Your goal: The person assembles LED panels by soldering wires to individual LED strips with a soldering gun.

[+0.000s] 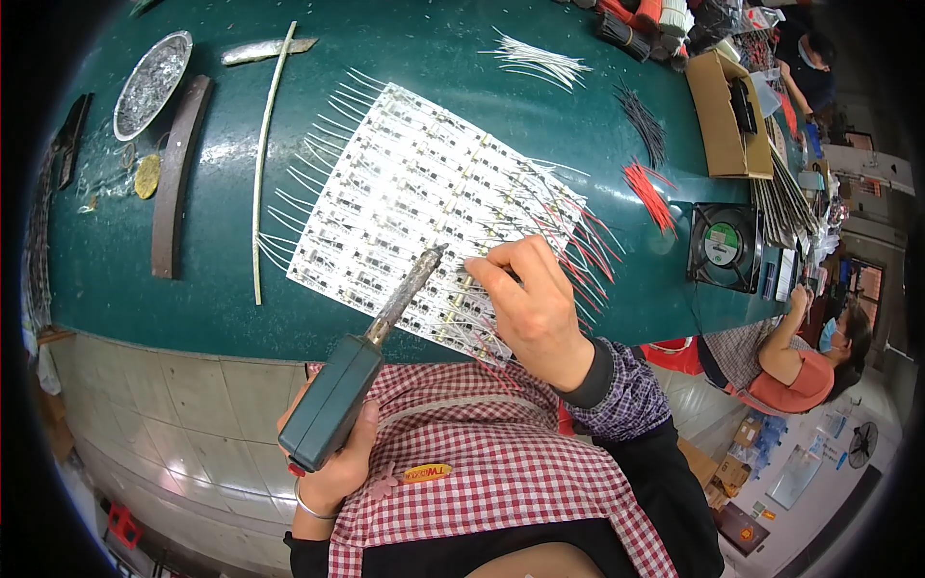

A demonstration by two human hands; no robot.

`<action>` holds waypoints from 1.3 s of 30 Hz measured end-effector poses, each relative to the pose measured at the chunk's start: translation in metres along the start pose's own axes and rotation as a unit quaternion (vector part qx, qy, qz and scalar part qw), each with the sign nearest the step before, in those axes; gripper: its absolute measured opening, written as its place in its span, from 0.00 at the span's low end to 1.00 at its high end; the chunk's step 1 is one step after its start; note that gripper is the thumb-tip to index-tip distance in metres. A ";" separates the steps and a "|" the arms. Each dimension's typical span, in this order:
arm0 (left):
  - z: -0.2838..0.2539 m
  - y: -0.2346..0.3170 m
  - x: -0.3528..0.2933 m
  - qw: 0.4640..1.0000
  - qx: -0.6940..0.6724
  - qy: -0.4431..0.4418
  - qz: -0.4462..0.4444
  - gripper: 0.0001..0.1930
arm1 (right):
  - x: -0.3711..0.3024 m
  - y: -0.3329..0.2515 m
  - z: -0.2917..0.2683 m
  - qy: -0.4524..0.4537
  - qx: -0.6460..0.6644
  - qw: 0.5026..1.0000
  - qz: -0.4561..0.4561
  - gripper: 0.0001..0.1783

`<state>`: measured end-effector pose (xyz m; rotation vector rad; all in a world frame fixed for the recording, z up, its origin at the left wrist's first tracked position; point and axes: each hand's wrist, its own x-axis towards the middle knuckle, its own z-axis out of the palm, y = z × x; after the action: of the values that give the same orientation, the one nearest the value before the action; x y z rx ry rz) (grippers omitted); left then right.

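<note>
My left hand (349, 460) is wrapped round the dark green handle of a soldering iron (332, 403). The iron slants up and to the right, its dark tip over a white panel of small circuit boards (361, 207). Just right of the tip, my right hand (535, 306) pinches with thumb and forefinger over the panel; whatever is between the fingertips is too small to make out. White wires (306, 178) stick out along the panel's left edge. Red, black and white wires (590, 252) fan out at its right side, beside my right hand.
Loose white wires (540, 63), black wires (641, 125) and red wires (650, 196) lie beyond the panel. A fan (725, 248) and a cardboard box (713, 125) stand right. Leftward are a thin strip (272, 144), dark bar (181, 183) and metal bowl (125, 114). Two people sit at right.
</note>
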<state>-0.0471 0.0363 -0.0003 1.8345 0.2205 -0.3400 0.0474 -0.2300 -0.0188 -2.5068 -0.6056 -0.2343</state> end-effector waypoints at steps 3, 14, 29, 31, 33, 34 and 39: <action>0.001 -0.003 0.000 1.000 -0.006 0.001 0.003 0.15 | 0.001 -0.001 0.001 0.015 -0.005 1.000 -0.004 0.21; 0.001 0.001 0.000 0.998 0.046 0.016 0.034 0.13 | -0.003 -0.013 0.001 0.031 0.042 0.999 0.008 0.18; 0.001 -0.007 0.000 0.998 0.045 -0.004 0.044 0.11 | -0.004 -0.016 0.004 0.017 0.004 1.000 0.024 0.19; 0.002 -0.007 0.001 0.998 0.046 -0.003 0.050 0.11 | -0.003 -0.017 0.004 0.018 -0.002 1.000 0.022 0.19; 0.001 -0.007 0.001 0.997 0.047 -0.002 0.058 0.10 | -0.003 -0.018 0.004 0.020 -0.009 1.000 0.021 0.20; 0.001 -0.008 0.000 0.997 0.051 -0.004 0.053 0.10 | -0.003 -0.019 0.004 0.022 -0.012 0.999 0.024 0.20; 0.001 -0.011 -0.003 0.999 0.032 0.006 0.038 0.09 | -0.003 -0.020 0.004 0.019 -0.014 0.999 0.030 0.20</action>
<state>-0.0540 0.0388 -0.0095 1.9027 0.1500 -0.2860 0.0359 -0.2139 -0.0138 -2.5363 -0.5147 -0.2688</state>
